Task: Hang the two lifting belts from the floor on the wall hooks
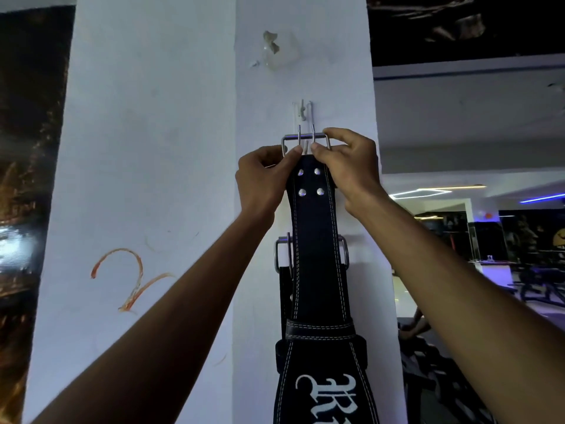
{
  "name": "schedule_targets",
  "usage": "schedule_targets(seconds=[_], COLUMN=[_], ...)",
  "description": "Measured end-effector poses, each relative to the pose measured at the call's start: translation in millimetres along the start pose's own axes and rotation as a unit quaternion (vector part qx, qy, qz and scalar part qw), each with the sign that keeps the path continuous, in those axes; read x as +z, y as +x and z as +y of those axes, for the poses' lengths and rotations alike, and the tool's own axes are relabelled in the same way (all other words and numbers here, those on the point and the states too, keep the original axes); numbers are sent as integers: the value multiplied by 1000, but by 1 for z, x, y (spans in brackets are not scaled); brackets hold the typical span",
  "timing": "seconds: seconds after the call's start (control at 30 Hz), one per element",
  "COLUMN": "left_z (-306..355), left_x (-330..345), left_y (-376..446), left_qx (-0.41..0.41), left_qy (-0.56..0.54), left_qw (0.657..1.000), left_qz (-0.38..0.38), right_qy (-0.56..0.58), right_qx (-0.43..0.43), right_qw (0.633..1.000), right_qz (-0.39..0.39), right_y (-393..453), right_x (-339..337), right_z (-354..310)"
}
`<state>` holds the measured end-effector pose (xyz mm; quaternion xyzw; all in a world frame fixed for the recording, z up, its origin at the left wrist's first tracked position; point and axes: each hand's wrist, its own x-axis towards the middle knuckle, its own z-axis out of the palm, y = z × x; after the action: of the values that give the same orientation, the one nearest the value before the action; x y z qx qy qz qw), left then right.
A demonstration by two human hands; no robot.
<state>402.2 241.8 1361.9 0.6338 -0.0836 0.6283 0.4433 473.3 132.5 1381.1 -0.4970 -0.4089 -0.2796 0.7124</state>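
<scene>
The black belt (315, 240) hangs flat against the white pillar (153, 179), its buckle (305, 142) raised just below the hook (302, 113), with the two prongs pointing up toward it. The left hand (263, 182) pinches the buckle end from the left edge, fingers closed on the leather and frame, and the right hand (348, 166) pinches it from the right, fingers closed over the frame's corner; holding both sides probably keeps the frame level and square to the wall so it can be lifted over the hook's tip. The buckle is not yet on the hook (a small gap of bare wall shows between them), so the belt's weight seems to rest in the hands. Behind this belt, lower down, a second buckle (282, 254) peeks out on both sides, likely the other belt already hung, though its own hook is hidden. Room is tight sideways: the pillar's right edge runs just beside the right hand, and the corner fold lies close to the left hand. Upward the wall is free, apart from a chipped patch (272, 47) well above the hook.
</scene>
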Motion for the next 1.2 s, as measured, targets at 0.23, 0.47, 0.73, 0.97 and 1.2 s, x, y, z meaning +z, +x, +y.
schedule_targets(seconds=[0.23,0.47,0.73,0.97,1.2], left_z=[-8,-6,-12,-21,-30], left_x=[11,18,17,4,-10], left_y=[16,18,9,-31,-72], left_qx=[-9,-49,-74,34,66], left_qy=[52,52,51,200,264], left_qw=[999,997,996,979,962], left_qz=[14,29,16,22,9], right_qy=[-4,-31,-22,-77,-88], right_qx=[-3,-10,-23,-131,-212], right_qw=[1000,999,999,988,973], right_qz=[13,9,6,13,25], right_y=[14,15,3,-22,-53], right_x=[2,5,5,-12,-29], right_z=[10,13,23,35,42])
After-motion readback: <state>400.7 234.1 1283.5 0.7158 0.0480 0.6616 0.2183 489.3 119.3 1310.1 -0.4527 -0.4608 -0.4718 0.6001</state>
